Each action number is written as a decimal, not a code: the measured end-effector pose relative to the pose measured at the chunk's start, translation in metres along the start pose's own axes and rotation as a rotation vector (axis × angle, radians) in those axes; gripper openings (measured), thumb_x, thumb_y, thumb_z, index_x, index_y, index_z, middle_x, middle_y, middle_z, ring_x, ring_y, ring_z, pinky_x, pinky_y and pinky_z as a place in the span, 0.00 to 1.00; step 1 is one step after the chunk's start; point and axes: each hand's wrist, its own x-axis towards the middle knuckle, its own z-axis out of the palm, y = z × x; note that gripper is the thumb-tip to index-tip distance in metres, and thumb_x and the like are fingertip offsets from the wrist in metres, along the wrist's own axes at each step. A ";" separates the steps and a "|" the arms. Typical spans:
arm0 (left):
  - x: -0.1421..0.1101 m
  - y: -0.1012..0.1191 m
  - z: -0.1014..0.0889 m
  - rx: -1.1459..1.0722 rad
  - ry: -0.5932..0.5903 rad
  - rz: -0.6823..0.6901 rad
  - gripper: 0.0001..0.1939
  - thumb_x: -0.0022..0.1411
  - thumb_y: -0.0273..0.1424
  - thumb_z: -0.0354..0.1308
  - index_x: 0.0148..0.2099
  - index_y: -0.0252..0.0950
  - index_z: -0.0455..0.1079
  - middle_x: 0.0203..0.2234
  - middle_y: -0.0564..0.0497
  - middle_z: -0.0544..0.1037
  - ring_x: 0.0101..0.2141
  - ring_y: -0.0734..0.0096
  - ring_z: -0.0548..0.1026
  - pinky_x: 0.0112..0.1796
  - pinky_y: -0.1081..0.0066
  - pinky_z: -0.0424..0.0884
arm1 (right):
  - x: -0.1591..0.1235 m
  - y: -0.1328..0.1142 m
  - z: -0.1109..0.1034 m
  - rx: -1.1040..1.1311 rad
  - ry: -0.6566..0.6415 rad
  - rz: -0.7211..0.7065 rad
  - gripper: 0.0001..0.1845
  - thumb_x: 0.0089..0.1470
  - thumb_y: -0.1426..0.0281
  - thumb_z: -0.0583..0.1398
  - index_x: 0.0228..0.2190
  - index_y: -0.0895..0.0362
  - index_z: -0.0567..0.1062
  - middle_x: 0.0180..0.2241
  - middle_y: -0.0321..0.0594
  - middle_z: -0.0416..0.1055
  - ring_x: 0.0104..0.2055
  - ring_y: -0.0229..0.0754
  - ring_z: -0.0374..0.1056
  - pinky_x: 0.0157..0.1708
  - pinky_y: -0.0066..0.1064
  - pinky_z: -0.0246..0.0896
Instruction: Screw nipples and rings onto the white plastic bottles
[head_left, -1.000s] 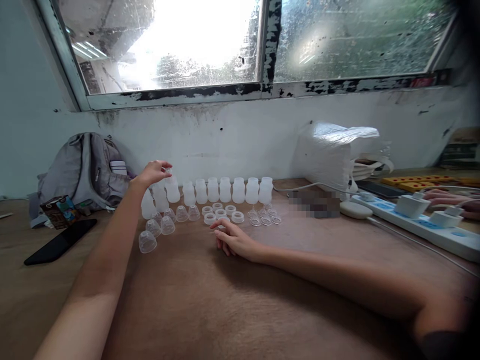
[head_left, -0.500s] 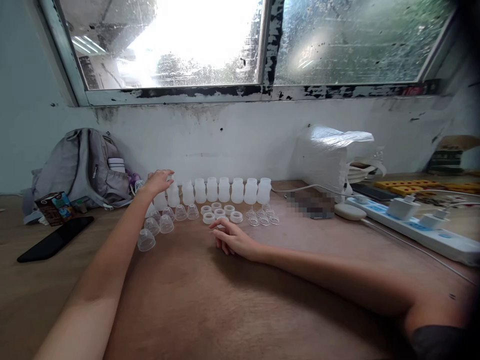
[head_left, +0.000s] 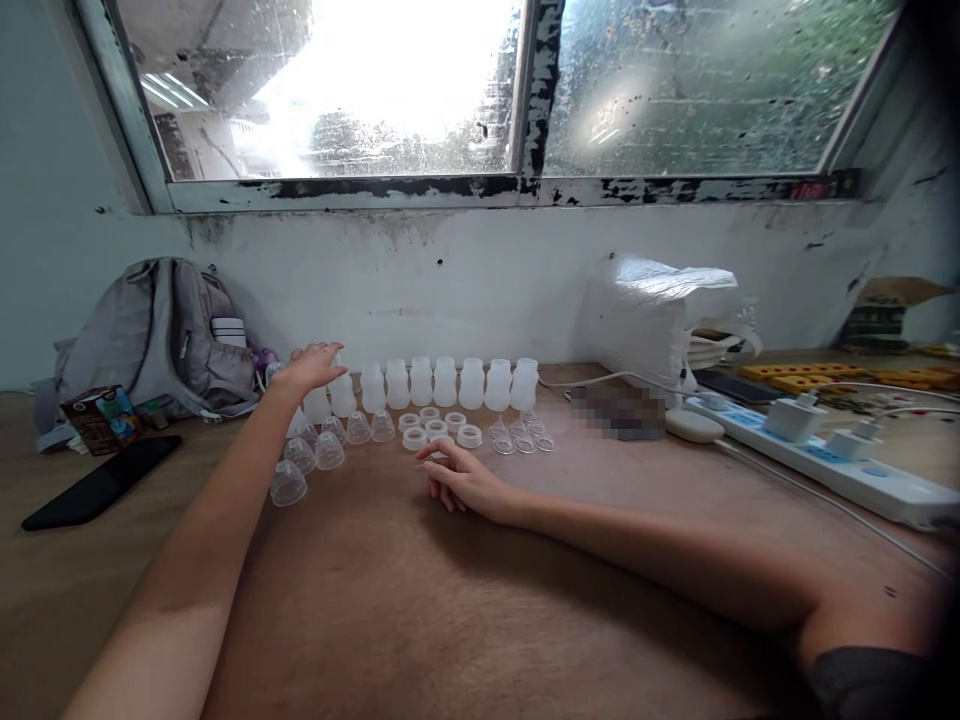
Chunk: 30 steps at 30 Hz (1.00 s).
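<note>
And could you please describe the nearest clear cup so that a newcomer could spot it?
Right of the grey backpack by the wall runs a row of frosted bottles. Several clear cups sit before its left end. The nearest cup lies in front of all the others, lowest in the picture.

a brown table is carrying a row of frosted bottles, clear domed caps, white rings and clear ringed pieces; a backpack, carton and black phone are resting left, a power strip right.
</note>
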 end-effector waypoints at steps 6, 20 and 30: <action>-0.005 0.008 -0.008 -0.012 0.009 0.026 0.29 0.58 0.41 0.45 0.60 0.37 0.48 0.58 0.43 0.54 0.56 0.55 0.55 0.50 0.61 0.54 | 0.000 0.000 0.003 -0.014 0.001 0.017 0.10 0.53 0.64 0.50 0.38 0.54 0.60 0.19 0.27 0.61 0.14 0.28 0.54 0.10 0.18 0.46; -0.065 0.142 -0.033 -0.116 -0.474 0.546 0.18 0.52 0.39 0.54 0.44 0.38 0.68 0.38 0.48 0.74 0.34 0.67 0.71 0.28 0.75 0.64 | 0.013 -0.063 -0.120 -1.341 0.076 0.225 0.08 0.43 0.68 0.59 0.30 0.56 0.73 0.29 0.43 0.68 0.34 0.45 0.64 0.25 0.28 0.51; -0.065 0.154 -0.008 -0.012 -0.493 0.591 0.18 0.53 0.37 0.53 0.46 0.38 0.66 0.41 0.45 0.71 0.37 0.64 0.70 0.32 0.72 0.64 | 0.017 -0.047 -0.122 -1.302 0.016 0.252 0.02 0.40 0.75 0.60 0.21 0.58 0.73 0.24 0.40 0.68 0.27 0.38 0.62 0.23 0.26 0.48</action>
